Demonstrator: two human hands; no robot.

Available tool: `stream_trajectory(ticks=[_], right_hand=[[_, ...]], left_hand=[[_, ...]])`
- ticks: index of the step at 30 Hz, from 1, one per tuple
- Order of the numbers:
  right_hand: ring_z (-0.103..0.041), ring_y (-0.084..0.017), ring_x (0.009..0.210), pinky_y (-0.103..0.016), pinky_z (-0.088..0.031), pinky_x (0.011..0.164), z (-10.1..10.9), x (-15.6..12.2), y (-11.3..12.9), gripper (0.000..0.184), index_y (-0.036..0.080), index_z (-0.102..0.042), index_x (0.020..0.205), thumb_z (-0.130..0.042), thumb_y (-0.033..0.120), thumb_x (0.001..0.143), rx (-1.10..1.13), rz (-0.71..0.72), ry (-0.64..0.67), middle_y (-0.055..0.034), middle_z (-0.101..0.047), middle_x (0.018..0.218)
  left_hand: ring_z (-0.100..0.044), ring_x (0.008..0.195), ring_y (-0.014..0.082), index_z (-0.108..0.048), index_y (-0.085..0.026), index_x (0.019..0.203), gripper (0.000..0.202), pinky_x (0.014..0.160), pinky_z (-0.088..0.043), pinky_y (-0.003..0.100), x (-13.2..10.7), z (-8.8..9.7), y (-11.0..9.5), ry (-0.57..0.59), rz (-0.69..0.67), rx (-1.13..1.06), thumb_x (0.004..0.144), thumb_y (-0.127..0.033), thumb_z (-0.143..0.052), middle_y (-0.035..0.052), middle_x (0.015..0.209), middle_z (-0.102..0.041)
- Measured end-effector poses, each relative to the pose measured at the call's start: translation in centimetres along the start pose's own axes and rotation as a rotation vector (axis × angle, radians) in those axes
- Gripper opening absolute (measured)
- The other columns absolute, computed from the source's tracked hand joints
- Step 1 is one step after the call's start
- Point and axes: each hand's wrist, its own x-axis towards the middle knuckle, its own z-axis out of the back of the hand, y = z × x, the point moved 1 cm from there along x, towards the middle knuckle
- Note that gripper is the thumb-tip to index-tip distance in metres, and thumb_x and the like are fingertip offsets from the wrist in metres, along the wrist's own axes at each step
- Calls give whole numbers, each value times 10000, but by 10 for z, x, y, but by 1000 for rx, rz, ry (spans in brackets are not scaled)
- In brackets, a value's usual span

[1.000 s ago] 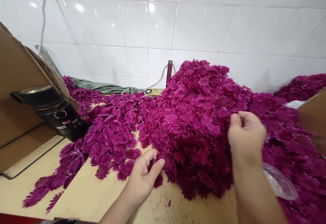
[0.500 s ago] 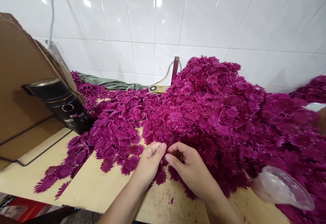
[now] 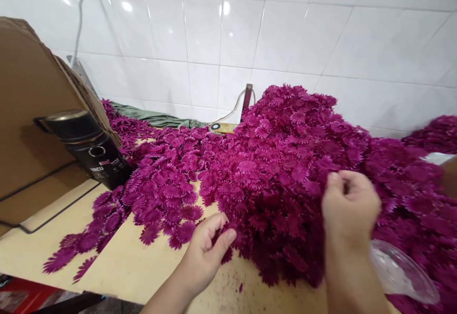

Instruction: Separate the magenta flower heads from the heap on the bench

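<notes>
A big heap of magenta fabric flower heads (image 3: 285, 161) covers the wooden table (image 3: 128, 266) against the tiled wall. My left hand (image 3: 209, 247) rests at the heap's near edge, its fingers curled and pinched on a few petals (image 3: 228, 238). Up on the right side of the heap, my right hand (image 3: 348, 207) has its fingers closed in a pinch against the flowers; what they hold is hidden.
A black flask (image 3: 85, 150) lies at the left beside a leaning cardboard sheet (image 3: 28, 100). A flat spread of flower heads (image 3: 157, 190) trails left of the heap. A clear plastic bag (image 3: 400, 269) lies at the lower right. A green cloth (image 3: 157, 120) runs along the wall.
My right hand has left my left hand at the heap's front edge and risen to the right side of the heap. My left hand has stayed put.
</notes>
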Motion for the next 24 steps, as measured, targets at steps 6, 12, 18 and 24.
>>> stream_trajectory(ticks=[6,12,18,24], right_hand=[[-478,-278,965,-450,-381,831,3,-15,-2,200,157,-541,861,-463,272,717,-112,390,274,-143,-544,968],[-536,-186,772,-333,-439,706,1,-80,24,147,199,-570,790,-476,311,796,156,278,814,-54,-591,794],[-483,-115,590,-236,-417,563,-12,-90,25,99,179,-498,691,-515,264,740,427,-106,1180,16,-508,629],[-419,-97,531,-214,-355,487,-10,-88,26,119,182,-494,683,-487,268,764,436,-119,887,30,-462,599]], left_hand=[[-464,727,156,-533,-164,702,256,681,-373,266,6,2,0,118,-73,94,759,-412,-507,25,746,-507],[-383,611,130,-369,-183,529,357,594,-327,254,15,0,6,72,-130,195,773,-423,-468,-20,599,-376],[-285,519,102,-317,-195,506,459,496,-264,241,12,-4,11,91,-2,81,759,-573,-375,-47,542,-285],[-321,550,108,-297,-197,527,387,527,-282,238,9,-8,-2,105,-140,189,787,-452,-428,-41,568,-303]])
